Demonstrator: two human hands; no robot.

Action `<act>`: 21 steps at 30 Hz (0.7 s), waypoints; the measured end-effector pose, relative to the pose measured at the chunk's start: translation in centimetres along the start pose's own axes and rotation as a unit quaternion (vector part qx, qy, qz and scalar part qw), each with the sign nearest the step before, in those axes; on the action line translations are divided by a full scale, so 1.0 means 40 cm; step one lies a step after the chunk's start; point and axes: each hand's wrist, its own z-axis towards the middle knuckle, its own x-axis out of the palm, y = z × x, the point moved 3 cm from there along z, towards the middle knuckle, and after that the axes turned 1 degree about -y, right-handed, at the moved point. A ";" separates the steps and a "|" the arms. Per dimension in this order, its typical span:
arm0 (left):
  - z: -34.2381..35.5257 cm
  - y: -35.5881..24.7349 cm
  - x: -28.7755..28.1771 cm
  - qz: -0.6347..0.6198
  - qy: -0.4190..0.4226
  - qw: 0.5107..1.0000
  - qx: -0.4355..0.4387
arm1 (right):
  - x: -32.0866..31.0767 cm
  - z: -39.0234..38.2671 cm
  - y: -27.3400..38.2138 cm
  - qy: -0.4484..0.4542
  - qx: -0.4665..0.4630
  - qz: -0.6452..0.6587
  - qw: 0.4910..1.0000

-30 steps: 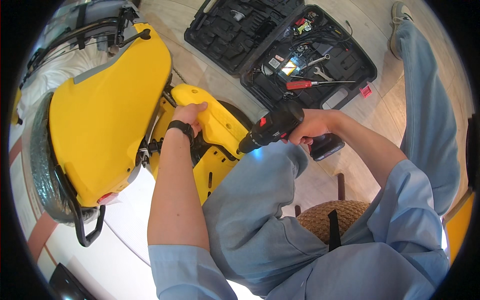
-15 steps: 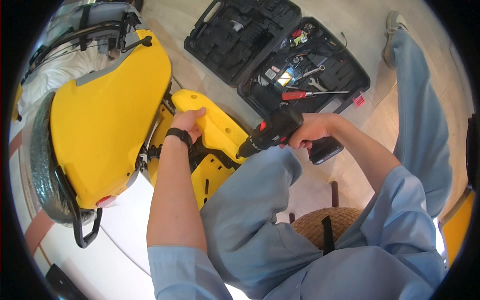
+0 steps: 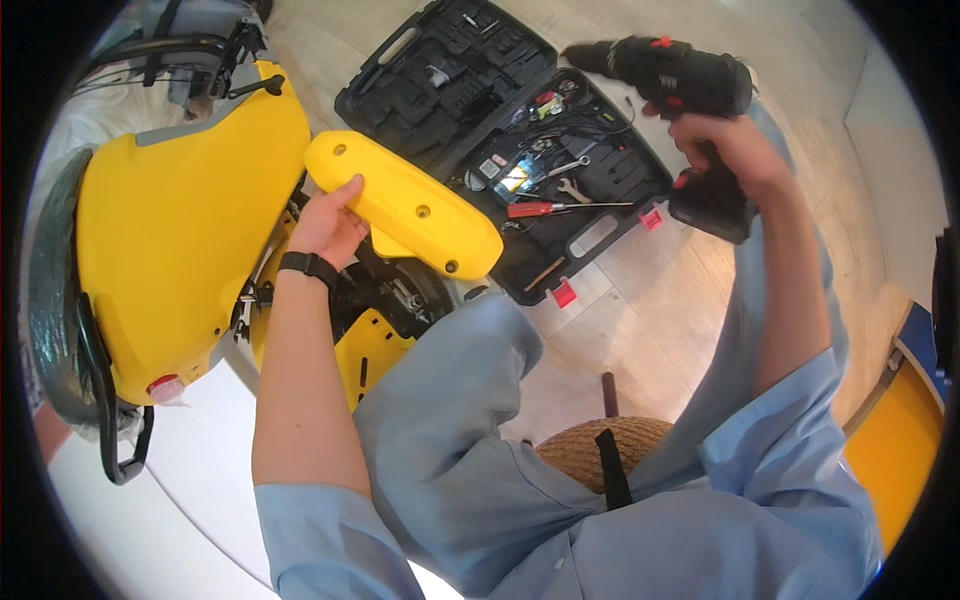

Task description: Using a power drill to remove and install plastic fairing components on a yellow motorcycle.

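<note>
My left hand [image 3: 335, 222] grips the left end of a long yellow plastic cover [image 3: 420, 212], its thumb on the top face. Several screw holes run along the cover, which is lifted off the machine. Under it show dark mechanical parts [image 3: 402, 292] and a yellow perforated plate [image 3: 370, 350]. Up at the right, my right hand [image 3: 725, 150] is closed round the handle of a black cordless drill [image 3: 680, 78] with red accents, its chuck pointing left over the toolbox.
A yellow scooter body [image 3: 190, 240] fills the left side. Ahead lies an open black toolbox [image 3: 620, 185] holding wrenches, cables and a red-handled screwdriver [image 3: 530, 210]. I sit on a woven stool [image 3: 575, 450]. A yellow and blue panel [image 3: 900, 400] stands at the right.
The drill has moved away from the cover, up and to the right. My left hand has raised and tilted the cover, uncovering the dark parts beneath. The view has shifted somewhat.
</note>
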 end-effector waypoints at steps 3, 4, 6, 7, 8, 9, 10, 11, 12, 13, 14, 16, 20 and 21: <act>-0.002 -0.036 0.065 -0.058 0.044 0.996 0.043 | -0.069 0.005 -0.119 -0.358 -0.008 -0.119 0.926; -0.013 -0.046 0.090 -0.060 0.048 0.996 0.050 | -0.065 -0.005 -0.165 -0.422 0.055 -0.194 0.884; -0.057 -0.081 0.167 -0.094 0.096 0.986 0.096 | 0.000 -0.069 -0.239 -0.523 -0.050 -0.241 0.816; -0.086 -0.101 0.199 -0.095 0.096 0.985 0.103 | 0.042 -0.102 -0.275 -0.544 -0.010 -0.234 0.806; -0.113 -0.117 0.251 -0.114 0.122 0.980 0.107 | 0.059 -0.137 -0.343 -0.573 -0.029 -0.268 0.774; -0.147 -0.136 0.291 -0.133 0.141 0.974 0.114 | 0.083 -0.164 -0.410 -0.574 -0.021 -0.247 0.780; -0.174 -0.148 0.329 -0.136 0.143 0.973 0.117 | 0.118 -0.202 -0.454 -0.583 -0.033 -0.236 0.776; -0.209 -0.166 0.357 -0.146 0.131 0.973 0.119 | 0.144 -0.219 -0.521 -0.577 0.054 -0.216 0.786; -0.228 -0.171 0.388 -0.158 0.126 0.972 0.116 | 0.172 -0.250 -0.568 -0.585 0.048 -0.240 0.773; -0.244 -0.174 0.412 -0.183 0.138 0.965 0.125 | 0.190 -0.267 -0.634 -0.568 0.089 -0.248 0.780; -0.264 -0.170 0.437 -0.186 0.139 0.965 0.125 | 0.210 -0.282 -0.693 -0.547 0.116 -0.271 0.784; -0.315 -0.157 0.487 -0.294 0.156 0.938 0.097 | 0.238 -0.303 -0.788 -0.522 0.165 -0.345 0.762; -0.381 -0.134 0.531 -0.326 0.154 0.927 0.107 | 0.283 -0.293 -0.892 -0.495 0.303 -0.305 0.756; -0.380 -0.127 0.529 -0.324 0.148 0.928 0.110 | 0.292 -0.292 -0.918 -0.495 0.349 -0.268 0.749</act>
